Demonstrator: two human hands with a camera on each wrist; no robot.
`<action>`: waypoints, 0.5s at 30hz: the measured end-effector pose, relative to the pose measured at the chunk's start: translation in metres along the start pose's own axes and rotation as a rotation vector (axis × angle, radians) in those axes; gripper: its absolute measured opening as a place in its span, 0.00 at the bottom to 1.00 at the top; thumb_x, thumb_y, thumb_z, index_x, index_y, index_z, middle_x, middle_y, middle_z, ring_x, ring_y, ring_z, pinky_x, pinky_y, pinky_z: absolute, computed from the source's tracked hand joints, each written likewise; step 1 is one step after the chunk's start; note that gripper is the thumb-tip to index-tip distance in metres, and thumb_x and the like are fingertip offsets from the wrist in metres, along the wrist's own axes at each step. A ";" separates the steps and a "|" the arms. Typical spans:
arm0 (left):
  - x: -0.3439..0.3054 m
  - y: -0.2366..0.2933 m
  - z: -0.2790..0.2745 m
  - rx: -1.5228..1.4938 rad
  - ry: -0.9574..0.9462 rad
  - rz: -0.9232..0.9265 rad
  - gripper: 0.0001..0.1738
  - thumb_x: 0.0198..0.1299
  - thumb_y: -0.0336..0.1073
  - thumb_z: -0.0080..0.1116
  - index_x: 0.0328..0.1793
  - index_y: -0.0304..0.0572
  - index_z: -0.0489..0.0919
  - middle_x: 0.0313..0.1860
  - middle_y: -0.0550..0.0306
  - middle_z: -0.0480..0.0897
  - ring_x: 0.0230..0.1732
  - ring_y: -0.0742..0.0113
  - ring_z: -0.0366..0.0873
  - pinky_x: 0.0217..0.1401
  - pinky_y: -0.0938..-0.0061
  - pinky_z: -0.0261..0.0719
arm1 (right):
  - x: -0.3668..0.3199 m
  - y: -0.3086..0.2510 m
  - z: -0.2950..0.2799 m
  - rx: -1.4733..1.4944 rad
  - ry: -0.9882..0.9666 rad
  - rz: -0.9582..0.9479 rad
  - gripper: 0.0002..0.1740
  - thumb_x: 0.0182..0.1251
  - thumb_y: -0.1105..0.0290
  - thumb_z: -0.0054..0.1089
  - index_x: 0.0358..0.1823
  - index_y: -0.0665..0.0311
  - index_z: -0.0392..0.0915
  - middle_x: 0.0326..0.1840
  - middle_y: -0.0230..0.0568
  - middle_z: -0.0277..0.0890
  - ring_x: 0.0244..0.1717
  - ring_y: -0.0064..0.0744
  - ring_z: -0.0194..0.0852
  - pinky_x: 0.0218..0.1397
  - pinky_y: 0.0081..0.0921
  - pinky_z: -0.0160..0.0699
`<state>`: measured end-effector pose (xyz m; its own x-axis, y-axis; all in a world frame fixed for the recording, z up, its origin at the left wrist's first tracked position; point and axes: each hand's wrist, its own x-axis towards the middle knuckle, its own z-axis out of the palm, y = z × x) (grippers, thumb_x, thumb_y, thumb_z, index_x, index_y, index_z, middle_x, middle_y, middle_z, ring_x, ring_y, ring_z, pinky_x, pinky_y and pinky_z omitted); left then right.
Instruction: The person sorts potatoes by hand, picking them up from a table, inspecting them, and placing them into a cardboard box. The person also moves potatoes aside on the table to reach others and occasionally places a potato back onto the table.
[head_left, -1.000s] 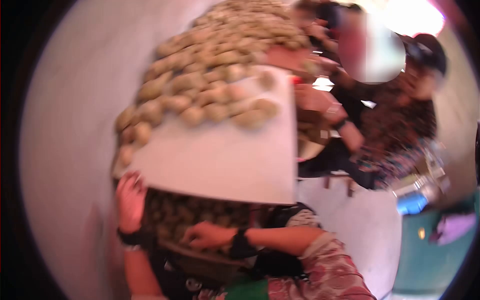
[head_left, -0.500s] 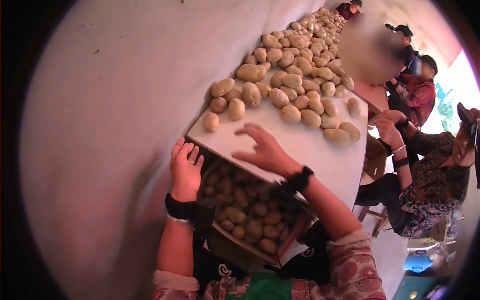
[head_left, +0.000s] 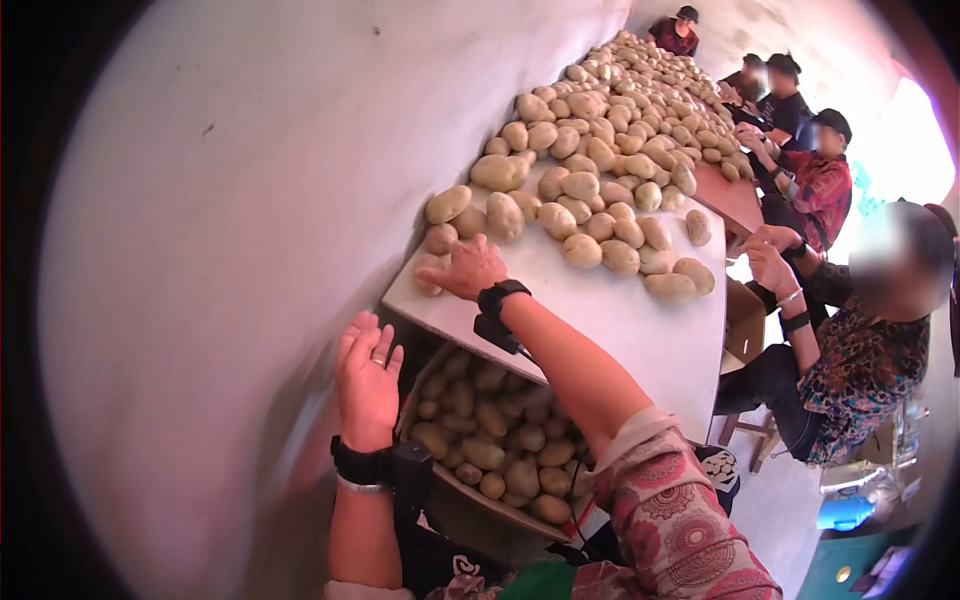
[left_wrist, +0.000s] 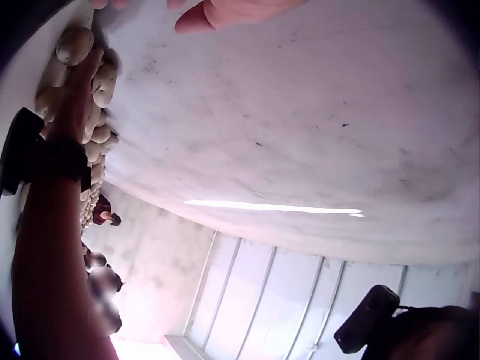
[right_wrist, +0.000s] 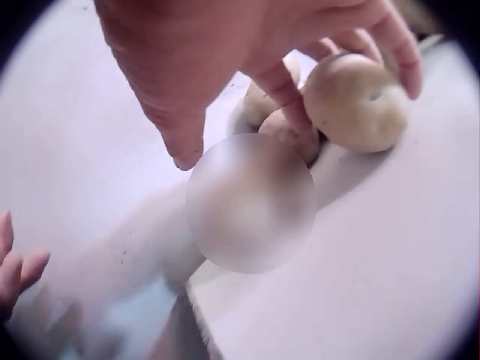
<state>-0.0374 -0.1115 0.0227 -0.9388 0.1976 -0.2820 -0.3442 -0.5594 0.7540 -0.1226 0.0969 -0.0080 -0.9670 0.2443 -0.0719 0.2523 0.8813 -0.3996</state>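
Note:
A long white table [head_left: 620, 320] carries a heap of potatoes [head_left: 600, 150] stretching away from me. My right hand [head_left: 465, 268] reaches to the table's near left corner, where its fingers [right_wrist: 281, 82] curl over a pale potato [right_wrist: 356, 101] with two more lying just behind it. My left hand [head_left: 368, 375] is raised with straight fingers and a ring, palm toward the wall, holding nothing. It hovers beside a crate [head_left: 480, 505] full of potatoes under the table's near edge. In the left wrist view only its fingertips [left_wrist: 225, 11] show against the wall.
A pale wall [head_left: 250, 200] runs close along the table's left side. Several people [head_left: 860, 340] sit along the right side, their hands near the potatoes. A black band with a camera sits on each of my wrists.
My right hand has moved forward and left from the table's edge onto the corner potato. My left hand has dropped a little away from the table edge.

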 end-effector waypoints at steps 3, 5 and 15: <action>0.001 -0.002 0.004 -0.013 -0.008 0.007 0.28 0.59 0.37 0.54 0.67 0.46 0.64 0.63 0.59 0.68 0.62 0.65 0.65 0.62 0.66 0.62 | -0.015 -0.022 0.015 0.004 0.022 0.121 0.46 0.49 0.32 0.58 0.62 0.59 0.69 0.60 0.49 0.61 0.62 0.51 0.61 0.56 0.50 0.71; 0.004 -0.008 0.002 -0.019 -0.017 -0.005 0.23 0.61 0.36 0.54 0.64 0.46 0.67 0.60 0.61 0.71 0.61 0.65 0.67 0.62 0.66 0.64 | -0.015 -0.033 0.022 0.006 0.050 0.105 0.43 0.49 0.33 0.58 0.60 0.57 0.71 0.59 0.48 0.63 0.64 0.49 0.58 0.56 0.53 0.71; 0.005 -0.004 0.007 -0.013 -0.034 -0.021 0.17 0.61 0.35 0.55 0.57 0.47 0.71 0.53 0.62 0.73 0.57 0.66 0.69 0.58 0.70 0.67 | -0.059 0.014 0.008 -0.103 -0.111 -0.204 0.35 0.44 0.40 0.64 0.44 0.63 0.81 0.51 0.51 0.73 0.54 0.53 0.68 0.57 0.42 0.72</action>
<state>-0.0412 -0.1029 0.0224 -0.9313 0.2364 -0.2772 -0.3638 -0.5649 0.7406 -0.0626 0.0916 -0.0167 -0.9947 0.0161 -0.1015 0.0481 0.9458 -0.3212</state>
